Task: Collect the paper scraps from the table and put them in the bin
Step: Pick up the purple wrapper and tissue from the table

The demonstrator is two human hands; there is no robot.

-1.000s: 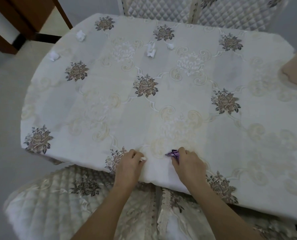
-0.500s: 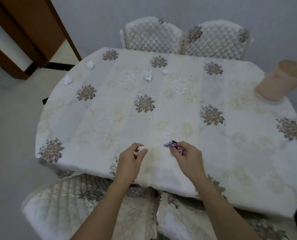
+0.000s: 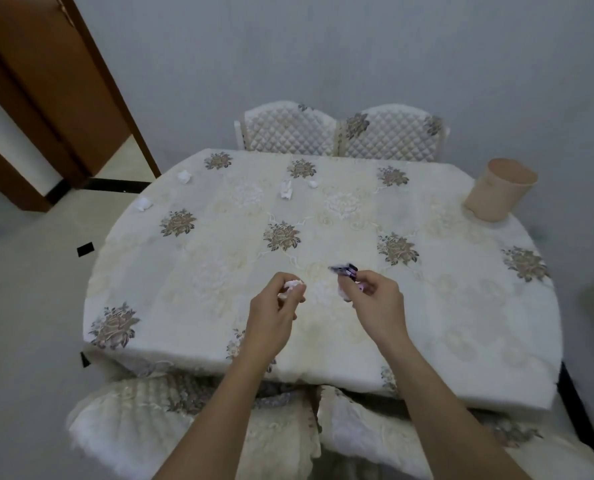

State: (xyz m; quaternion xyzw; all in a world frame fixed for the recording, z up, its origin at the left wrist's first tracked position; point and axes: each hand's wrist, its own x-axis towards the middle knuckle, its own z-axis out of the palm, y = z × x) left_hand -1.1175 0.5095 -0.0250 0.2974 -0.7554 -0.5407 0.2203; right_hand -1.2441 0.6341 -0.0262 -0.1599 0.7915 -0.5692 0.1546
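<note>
My left hand (image 3: 274,311) is raised over the near part of the table (image 3: 496,341), its fingers closed on a small white paper scrap (image 3: 292,286). My right hand (image 3: 375,303) is beside it and pinches a purple scrap (image 3: 344,270), with a bit of white paper under the fingers. Several white crumpled scraps lie on the far half of the cloth: one at the far left (image 3: 184,176), one at the left edge (image 3: 143,204), one near the middle back (image 3: 286,189) and a tiny one (image 3: 312,183). A beige bin (image 3: 496,194) stands at the far right corner.
Two quilted chairs (image 3: 340,133) stand behind the table against the wall, and two more (image 3: 191,420) sit at the near edge below my arms. A brown door frame (image 3: 63,98) is at the upper left. Grey floor surrounds the left side.
Both hands have lifted off the cloth with their scraps and moved further over the table. My view has risen and pulled back, bringing the bin and wall fully into sight.
</note>
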